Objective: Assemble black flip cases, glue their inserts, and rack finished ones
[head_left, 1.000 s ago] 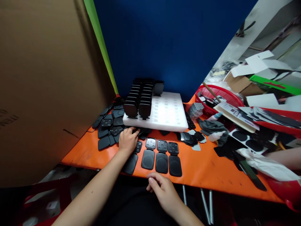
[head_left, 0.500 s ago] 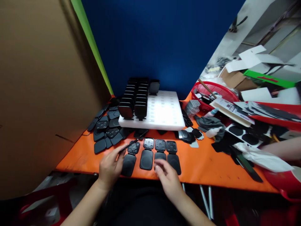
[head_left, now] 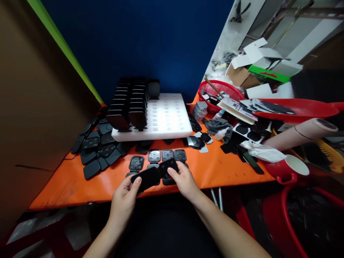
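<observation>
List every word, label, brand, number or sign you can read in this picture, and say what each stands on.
No text can be read with certainty.
Pale flat package: print, too small and blurred to read.
Green strip: red mark, too blurred to tell whether it is lettering.
Black hinged piece, in the left hand and right hand: no lettering visible.

Two bare forearms slant forward and inward. The left hand has its grip pinched, thumb laid on top, fingers partly hidden beneath. The right hand pinches likewise, thumb pointing leftward and forward. The hands are apart, the right slightly farther forward.
</observation>
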